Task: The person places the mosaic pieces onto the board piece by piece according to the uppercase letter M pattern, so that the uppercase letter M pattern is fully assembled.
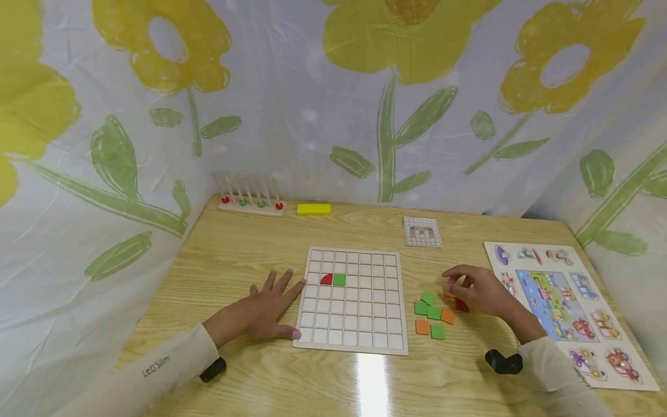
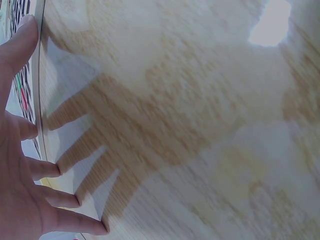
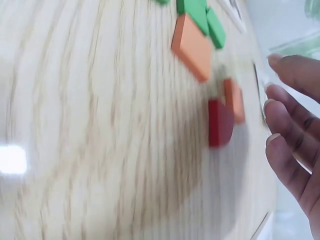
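Note:
A wooden grid board (image 1: 351,352) lies on the table with a red quarter-circle tile (image 1: 326,280) and a green square tile (image 1: 340,280) side by side in its cells. My left hand (image 1: 263,310) rests spread at the board's left edge, its thumb and index finger touching the rim. To the board's right lie several green tiles (image 1: 421,308) and orange tiles (image 1: 447,315). Over the right side of these hovers my right hand (image 1: 482,292), fingers loosely bent. In the right wrist view its fingertips are apart from the red tile (image 3: 220,124) and orange tile (image 3: 235,100); no tile shows between them.
A small pattern card (image 1: 422,232) lies behind the loose tiles. At far right is a picture puzzle board (image 1: 568,359). A yellow block (image 1: 314,209) and a peg stand (image 1: 252,207) with red and green beads stand along the back edge, before a flowered curtain.

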`<state>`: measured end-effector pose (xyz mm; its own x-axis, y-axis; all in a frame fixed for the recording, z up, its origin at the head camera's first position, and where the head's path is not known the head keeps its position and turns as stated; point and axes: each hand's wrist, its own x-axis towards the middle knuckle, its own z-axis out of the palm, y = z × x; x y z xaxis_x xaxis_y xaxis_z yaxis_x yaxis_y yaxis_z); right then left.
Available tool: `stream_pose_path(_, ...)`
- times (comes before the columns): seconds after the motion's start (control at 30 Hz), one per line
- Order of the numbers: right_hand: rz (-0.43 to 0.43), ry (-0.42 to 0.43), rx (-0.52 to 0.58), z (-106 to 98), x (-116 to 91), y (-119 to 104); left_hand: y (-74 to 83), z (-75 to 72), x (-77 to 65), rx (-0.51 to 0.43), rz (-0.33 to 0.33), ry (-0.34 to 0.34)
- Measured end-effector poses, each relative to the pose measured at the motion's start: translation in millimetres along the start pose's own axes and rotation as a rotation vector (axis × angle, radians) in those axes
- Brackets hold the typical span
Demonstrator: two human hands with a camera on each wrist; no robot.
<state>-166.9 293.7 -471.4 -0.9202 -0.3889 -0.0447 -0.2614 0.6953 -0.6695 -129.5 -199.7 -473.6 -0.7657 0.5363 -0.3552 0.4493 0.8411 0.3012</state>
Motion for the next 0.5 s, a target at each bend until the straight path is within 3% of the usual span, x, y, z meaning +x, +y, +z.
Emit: stream_pose_path(0.5, 0.038, -0.06, -0.035, 1.6, -1.3, 15.0, 0.2, 0.3, 0.6, 0.003, -0.004, -0.004)
